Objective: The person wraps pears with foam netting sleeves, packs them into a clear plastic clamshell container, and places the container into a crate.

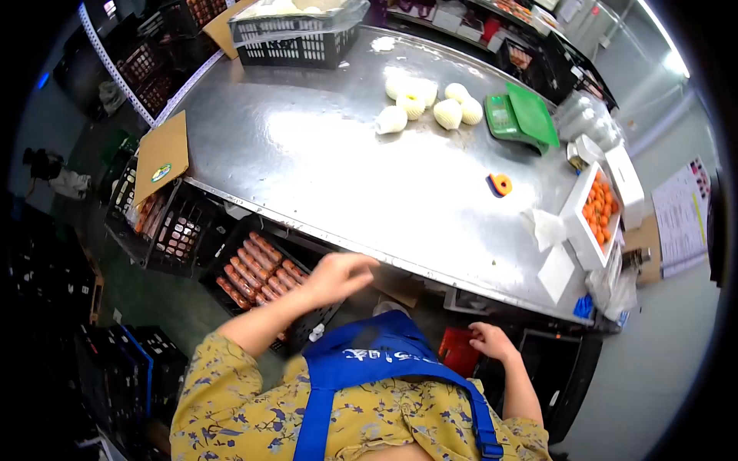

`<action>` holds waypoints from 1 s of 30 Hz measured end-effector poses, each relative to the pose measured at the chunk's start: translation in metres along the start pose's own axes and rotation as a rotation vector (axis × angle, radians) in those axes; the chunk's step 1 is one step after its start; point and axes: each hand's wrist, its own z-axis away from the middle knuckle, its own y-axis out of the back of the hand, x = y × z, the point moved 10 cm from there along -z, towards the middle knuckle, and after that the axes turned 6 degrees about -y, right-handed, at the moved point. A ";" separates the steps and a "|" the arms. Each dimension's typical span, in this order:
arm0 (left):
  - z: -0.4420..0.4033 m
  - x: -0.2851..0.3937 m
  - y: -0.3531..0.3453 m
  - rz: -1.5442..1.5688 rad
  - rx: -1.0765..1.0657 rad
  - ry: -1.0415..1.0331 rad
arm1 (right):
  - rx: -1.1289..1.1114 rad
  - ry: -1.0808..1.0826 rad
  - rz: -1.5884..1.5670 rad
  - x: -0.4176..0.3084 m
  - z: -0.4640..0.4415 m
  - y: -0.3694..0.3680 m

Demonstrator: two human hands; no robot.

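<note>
My left hand [342, 276] hovers by the front edge of the metal table [292, 173], its fingers stretched out and nothing in them. Below and left of it is a black crate [223, 253] of packed reddish produce [257, 265] in clear wrap. My right hand [494, 342] hangs lower, in front of the table, with loosely bent fingers and nothing visible in them. A red box-like thing [456, 351] is just beside it. On the table lie several pale round fruits in foam nets [447, 114]. An orange tape roll [501, 184] lies nearer to me.
A green scale [523, 119] stands at the back right. A white box [575, 207] of small orange fruits [600, 207] sits by the right edge. A black basket [296, 46] stands at the far left, with a cardboard flap [163, 157] and more crates [173, 230] beyond the table's left side.
</note>
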 end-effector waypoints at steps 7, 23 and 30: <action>-0.122 -0.030 0.133 -0.170 0.276 0.040 | 0.266 0.269 0.106 -0.074 -0.119 0.138; -0.574 -0.275 0.427 -1.191 0.582 0.251 | 0.301 -0.162 -0.303 -0.092 -0.179 0.162; -0.569 -0.325 0.447 -1.331 0.431 0.221 | 0.169 -0.164 -0.270 -0.118 -0.210 0.142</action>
